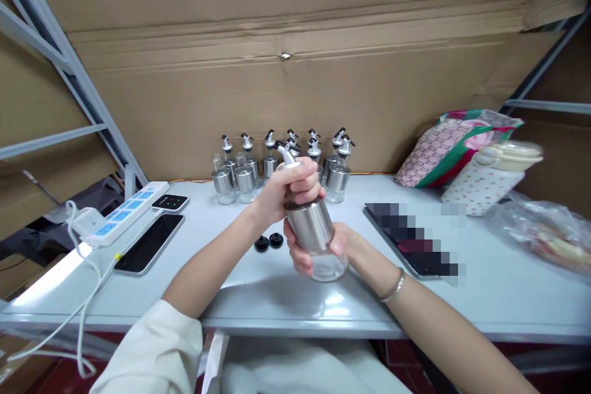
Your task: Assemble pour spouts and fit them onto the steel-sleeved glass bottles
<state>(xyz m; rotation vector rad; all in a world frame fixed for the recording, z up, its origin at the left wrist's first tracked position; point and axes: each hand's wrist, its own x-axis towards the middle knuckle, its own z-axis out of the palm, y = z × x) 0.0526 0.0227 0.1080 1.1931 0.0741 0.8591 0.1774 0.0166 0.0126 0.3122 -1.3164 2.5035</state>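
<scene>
Front and centre, an oil dispenser bottle [315, 231] is up in the air above the near half of the grey table [286, 295], tilted a little, steel sleeve around its middle and clear glass showing at the base. The left hand [289, 191] is on top, fingers wrapped tight around the cap end, with the white pour spout [285, 152] poking up out of the fist. The right hand [318, 252] comes in from below and behind, fingers curled around the lower body and gripping it firmly; a silver bracelet [394, 287] sits on that wrist. Just to the left of the bottle, on the tabletop, two small black stoppers [268, 242] lie side by side. Further back, against the cardboard wall [295, 74], stands a cluster of matching dispenser bottles [281, 169], upright and packed close. Out on the left, a smartphone [148, 243] lies flat, with a small black device [170, 202] behind it and a white power strip [132, 209] beside that, cables trailing off the edge. To the right, a dark tablet [410, 237], partly blurred out, then a dotted white jug [489, 178] leaning by a patterned bag [443, 148], and a clear plastic bag [545, 228] at the far end.
</scene>
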